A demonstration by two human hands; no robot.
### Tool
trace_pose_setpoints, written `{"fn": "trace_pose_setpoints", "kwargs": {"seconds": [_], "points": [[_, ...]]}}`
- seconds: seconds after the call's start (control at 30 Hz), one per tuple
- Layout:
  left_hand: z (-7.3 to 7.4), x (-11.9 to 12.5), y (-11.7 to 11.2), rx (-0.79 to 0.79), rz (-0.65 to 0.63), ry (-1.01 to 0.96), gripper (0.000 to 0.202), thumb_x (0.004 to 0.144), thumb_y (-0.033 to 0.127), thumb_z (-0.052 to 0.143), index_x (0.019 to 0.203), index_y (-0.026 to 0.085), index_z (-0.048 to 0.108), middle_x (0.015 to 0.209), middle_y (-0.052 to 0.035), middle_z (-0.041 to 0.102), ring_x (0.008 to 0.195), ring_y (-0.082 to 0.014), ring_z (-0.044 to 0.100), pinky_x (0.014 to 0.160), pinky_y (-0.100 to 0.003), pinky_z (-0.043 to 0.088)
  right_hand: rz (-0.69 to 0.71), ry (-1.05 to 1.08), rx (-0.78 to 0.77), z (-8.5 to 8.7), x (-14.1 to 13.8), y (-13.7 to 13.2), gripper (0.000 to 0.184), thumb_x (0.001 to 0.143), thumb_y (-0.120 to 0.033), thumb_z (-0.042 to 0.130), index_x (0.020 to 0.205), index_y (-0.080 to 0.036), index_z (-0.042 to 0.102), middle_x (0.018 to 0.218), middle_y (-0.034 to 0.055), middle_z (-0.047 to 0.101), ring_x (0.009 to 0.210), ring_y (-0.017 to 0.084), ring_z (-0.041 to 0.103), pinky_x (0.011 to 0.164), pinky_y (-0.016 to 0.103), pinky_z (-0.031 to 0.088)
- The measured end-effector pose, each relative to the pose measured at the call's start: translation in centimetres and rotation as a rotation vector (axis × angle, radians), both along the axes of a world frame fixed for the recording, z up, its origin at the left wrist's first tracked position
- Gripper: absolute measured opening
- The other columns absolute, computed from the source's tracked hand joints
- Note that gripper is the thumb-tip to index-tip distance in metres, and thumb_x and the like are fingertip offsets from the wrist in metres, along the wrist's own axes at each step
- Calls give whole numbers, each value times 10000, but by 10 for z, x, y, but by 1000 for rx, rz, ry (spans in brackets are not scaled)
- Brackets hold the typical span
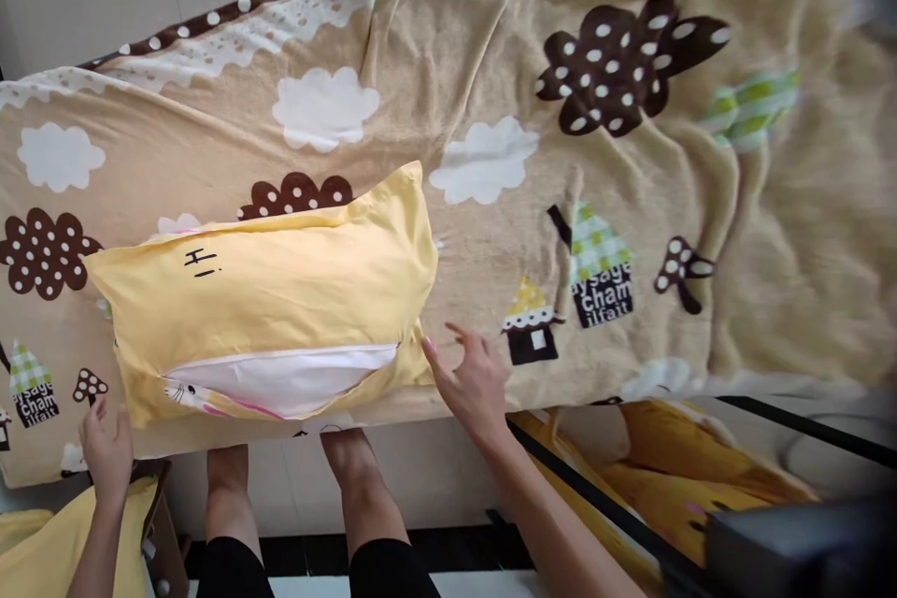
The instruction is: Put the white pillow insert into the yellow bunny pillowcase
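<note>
A yellow pillow [273, 294] with "Hi!" printed on it lies across the bed. A long gap in its cover, on the side toward me, shows a white inner pillow [301, 377]. A printed rabbit face shows at the left end of that gap. My right hand [475, 383] is beside the pillow's lower right corner, fingers spread and holding nothing. Whether its thumb touches the fabric I cannot tell. Off the pillow's lower left corner hovers my left hand [108, 448], its fingers loosely bent and apart, with nothing visible in it.
A beige blanket [483, 243] printed with clouds, houses and mushrooms covers the bed. Below right are a black bar [595, 491] and yellow-orange fabric [665, 462]. Yellow cloth [77, 547] lies at lower left beside a brown wooden edge. My legs stand against the near bed side.
</note>
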State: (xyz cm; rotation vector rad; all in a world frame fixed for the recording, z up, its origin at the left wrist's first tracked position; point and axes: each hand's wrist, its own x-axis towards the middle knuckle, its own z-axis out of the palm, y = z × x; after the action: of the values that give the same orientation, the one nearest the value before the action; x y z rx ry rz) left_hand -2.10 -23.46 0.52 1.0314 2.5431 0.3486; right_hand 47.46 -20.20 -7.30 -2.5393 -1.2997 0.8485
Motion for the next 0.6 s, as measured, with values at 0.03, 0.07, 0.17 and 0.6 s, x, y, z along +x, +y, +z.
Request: {"fn": "trace_pose_setpoints", "kwargs": {"seconds": [0.03, 0.07, 0.17, 0.6], "points": [[6, 17, 2, 100, -167, 51, 270, 829, 320, 614, 1070, 205, 653, 1107, -119, 664, 1125, -338, 608, 1046, -545, 454, 86, 7, 85, 8, -11, 5, 587, 831, -566, 472, 1262, -175, 545, 1287, 211, 583, 1160, 364, 543, 966, 515, 398], [11, 40, 8, 191, -354, 46, 212, 862, 255, 555, 1040, 213, 662, 1061, -100, 676, 1075, -298, 630, 1011, -497, 487, 192, 29, 149, 15, -24, 12, 628, 840, -517, 503, 1376, -193, 470, 1385, 199, 518, 1250, 361, 487, 1012, 514, 364], [13, 131, 37, 296, -1089, -288, 323, 876, 59, 417, 1011, 195, 677, 975, -66, 718, 992, -197, 671, 929, -355, 541, 442, 18, 222, 23, -63, 43, 703, 805, -307, 558, 1484, -250, 383, 1475, 163, 423, 1323, 363, 405, 1034, 502, 312], [-55, 312, 162, -253, -1482, -102, 639, 929, 205, 538, 1539, 241, 352, 1573, -136, 373, 1382, -296, 447, 1093, -449, 425, 525, -157, 59, 67, -12, 184, 324, 740, -122, 467, 992, -192, 658, 842, 88, 656, 680, 215, 553, 626, 321, 321]]}}
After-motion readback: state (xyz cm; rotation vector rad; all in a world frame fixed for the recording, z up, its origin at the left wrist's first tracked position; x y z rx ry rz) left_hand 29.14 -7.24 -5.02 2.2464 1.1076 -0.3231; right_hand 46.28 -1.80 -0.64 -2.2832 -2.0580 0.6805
